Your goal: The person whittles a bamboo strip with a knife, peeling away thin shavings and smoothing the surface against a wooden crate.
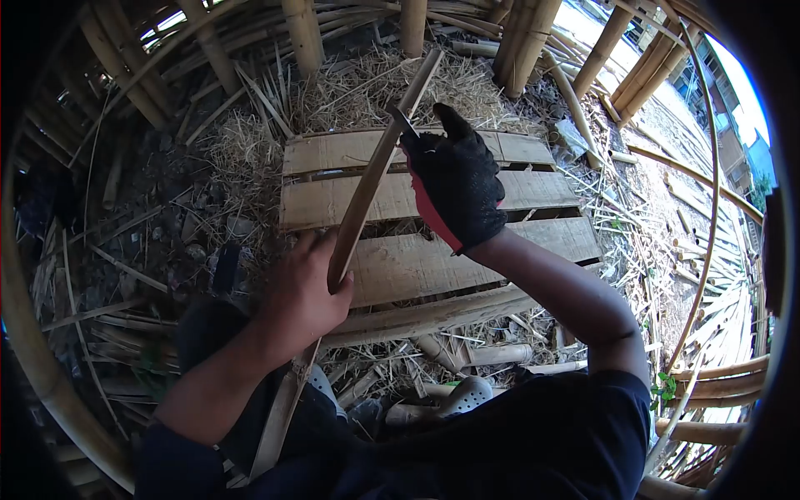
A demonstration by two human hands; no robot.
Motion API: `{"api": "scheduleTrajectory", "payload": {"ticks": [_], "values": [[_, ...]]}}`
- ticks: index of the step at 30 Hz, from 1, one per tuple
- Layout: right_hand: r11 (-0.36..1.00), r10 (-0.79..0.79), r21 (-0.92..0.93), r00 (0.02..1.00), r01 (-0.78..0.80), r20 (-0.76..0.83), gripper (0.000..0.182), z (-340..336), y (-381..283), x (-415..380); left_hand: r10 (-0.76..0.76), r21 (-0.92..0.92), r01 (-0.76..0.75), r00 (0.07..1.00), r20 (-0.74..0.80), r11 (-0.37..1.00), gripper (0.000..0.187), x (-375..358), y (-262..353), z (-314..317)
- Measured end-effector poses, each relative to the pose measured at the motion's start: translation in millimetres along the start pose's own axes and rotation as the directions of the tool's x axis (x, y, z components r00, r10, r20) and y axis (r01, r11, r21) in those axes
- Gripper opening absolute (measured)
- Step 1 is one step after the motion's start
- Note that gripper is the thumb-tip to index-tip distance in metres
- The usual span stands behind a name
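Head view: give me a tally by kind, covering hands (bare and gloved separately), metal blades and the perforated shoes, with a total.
Bare left hand: 1
Gloved right hand: 1
Metal blade: 1
Perforated shoes, both partly hidden: 2
Total: 5

The person has two hands: one bare left hand and one gloved right hand. There is one knife, at least one held bamboo strip, one slatted platform and two shoes — plus many bamboo poles, too crowded to count.
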State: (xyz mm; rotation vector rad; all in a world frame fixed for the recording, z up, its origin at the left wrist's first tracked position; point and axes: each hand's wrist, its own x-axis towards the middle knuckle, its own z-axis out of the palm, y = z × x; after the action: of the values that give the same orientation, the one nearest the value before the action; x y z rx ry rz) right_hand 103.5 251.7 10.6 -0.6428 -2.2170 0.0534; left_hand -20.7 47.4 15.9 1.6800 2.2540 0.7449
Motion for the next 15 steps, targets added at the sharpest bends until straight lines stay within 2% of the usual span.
{"api": "scheduleTrajectory", "payload": {"ticks": [1, 3, 6, 9, 11, 12, 14, 15], "values": [[0.999, 0.018, 0.045, 0.999, -0.019, 0.028, 0.019, 7, 1, 5, 0.017, 0.057, -0.017, 1.0, 0.001, 0.998, 0.045, 0, 0, 3], [0.999, -0.051, -0.013, 0.997, 0.05, -0.064, 0.019, 10, -5, 7, 0.051, 0.172, -0.052, 0.999, 0.008, 0.984, 0.047, 1, -1, 8], [0.993, -0.096, -0.084, 0.989, 0.086, -0.115, 0.019, 17, -13, 8, 0.077, 0.158, -0.071, 0.997, -0.027, 0.985, 0.048, 1, -2, 11], [0.999, -0.029, -0.039, 0.993, 0.024, -0.115, 0.021, 18, -21, 9, 0.304, 0.091, -0.29, 0.923, -0.235, 0.953, 0.044, 4, 11, 8], [0.997, 0.039, 0.064, 0.991, -0.031, -0.131, 0.022, 24, -25, 9, 0.367, -0.063, -0.39, 0.902, -0.228, 0.919, 0.042, 2, 20, 10], [0.998, 0.043, 0.043, 0.989, -0.037, -0.143, 0.022, 24, -29, 9, 0.399, -0.138, -0.435, 0.888, -0.229, 0.89, 0.042, 1, 25, 11], [0.999, 0.048, 0.001, 0.985, -0.049, -0.168, 0.022, 23, -38, 9, 0.396, -0.131, -0.442, 0.877, -0.273, 0.887, 0.039, -1, 37, 13], [0.997, 0.072, 0.04, 0.983, -0.066, -0.168, 0.021, 24, -43, 9, 0.395, -0.127, -0.446, 0.87, -0.295, 0.886, 0.038, -1, 40, 13]]}}
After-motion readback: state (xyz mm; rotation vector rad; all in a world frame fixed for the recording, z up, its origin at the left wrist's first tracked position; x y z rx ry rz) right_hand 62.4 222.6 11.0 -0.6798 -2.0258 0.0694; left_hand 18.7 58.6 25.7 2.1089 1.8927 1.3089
